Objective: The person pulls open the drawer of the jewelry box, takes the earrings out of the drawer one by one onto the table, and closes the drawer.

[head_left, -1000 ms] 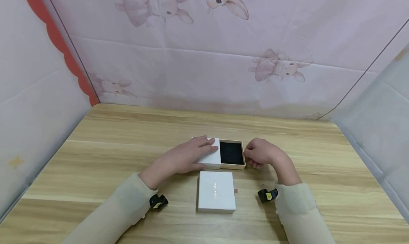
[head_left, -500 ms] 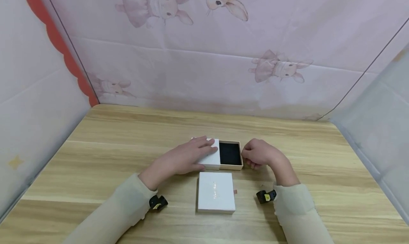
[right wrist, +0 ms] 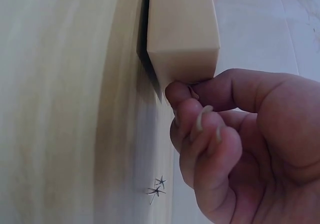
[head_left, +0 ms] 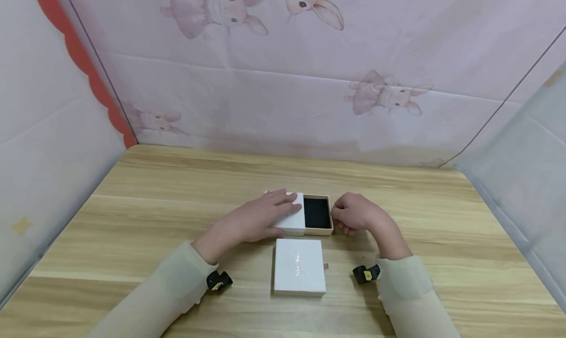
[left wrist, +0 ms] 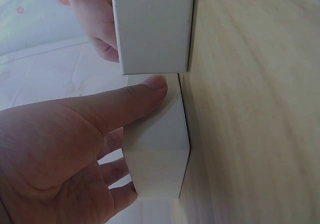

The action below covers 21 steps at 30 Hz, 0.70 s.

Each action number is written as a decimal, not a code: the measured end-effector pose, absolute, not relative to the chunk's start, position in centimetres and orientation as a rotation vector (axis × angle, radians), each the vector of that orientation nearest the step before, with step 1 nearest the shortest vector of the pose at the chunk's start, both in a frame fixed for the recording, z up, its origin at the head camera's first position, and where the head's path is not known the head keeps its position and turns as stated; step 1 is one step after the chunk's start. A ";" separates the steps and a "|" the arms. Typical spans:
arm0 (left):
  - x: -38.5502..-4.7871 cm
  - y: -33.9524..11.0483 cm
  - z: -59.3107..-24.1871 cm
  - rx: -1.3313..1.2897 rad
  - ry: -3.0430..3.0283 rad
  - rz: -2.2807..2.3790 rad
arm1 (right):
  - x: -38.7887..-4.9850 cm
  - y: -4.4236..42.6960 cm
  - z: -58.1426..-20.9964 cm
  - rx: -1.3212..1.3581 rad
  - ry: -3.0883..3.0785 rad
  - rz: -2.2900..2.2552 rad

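Note:
A white drawer-style gift box (head_left: 290, 224) lies in the middle of the table, its tray (head_left: 322, 232) partly out to the right with a black pad (head_left: 317, 213) inside. My left hand (head_left: 254, 215) holds the white sleeve, fingers over the top and thumb along the near side, as the left wrist view shows. At the tray's right end, my right hand (head_left: 357, 212) pinches a small pink pull tab (right wrist: 194, 92) between thumb and curled index finger. A second white box (head_left: 299, 267) with gold lettering lies closed just in front, its pink tab (head_left: 326, 266) pointing right.
Two tiny star-shaped metallic pieces (right wrist: 157, 187) lie on the wooden table (head_left: 177, 176) below the right hand. Rabbit-printed cloth (head_left: 283, 107) hangs behind the table's far edge. A small black camera (head_left: 219, 281) sits at the left cuff, another camera (head_left: 366, 274) at the right.
The tray has slid a little to the left into the sleeve, and my right hand has moved left along with it. The left hand and the nearer box have stayed put.

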State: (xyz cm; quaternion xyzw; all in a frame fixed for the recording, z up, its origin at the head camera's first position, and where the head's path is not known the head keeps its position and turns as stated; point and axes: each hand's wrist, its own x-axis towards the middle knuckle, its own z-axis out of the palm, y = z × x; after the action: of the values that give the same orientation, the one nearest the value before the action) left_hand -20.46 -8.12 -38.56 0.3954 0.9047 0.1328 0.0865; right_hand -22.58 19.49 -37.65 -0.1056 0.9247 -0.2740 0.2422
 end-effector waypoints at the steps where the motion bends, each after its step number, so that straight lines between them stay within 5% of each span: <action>1: -20.5 -8.1 -38.6 1.179 2.696 0.395 | -22.6 19.4 -37.7 -0.292 2.529 -0.749; 21: -20.6 -8.2 -38.6 1.193 2.693 0.402 | -22.7 18.9 -37.8 -0.291 2.542 -0.762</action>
State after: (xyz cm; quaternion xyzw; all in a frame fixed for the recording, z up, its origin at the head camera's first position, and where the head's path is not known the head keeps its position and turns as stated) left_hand -20.57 -8.20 -38.61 0.4000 0.9026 0.1349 0.0842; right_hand -22.66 18.88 -37.85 -0.1059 0.9259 -0.2775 0.2336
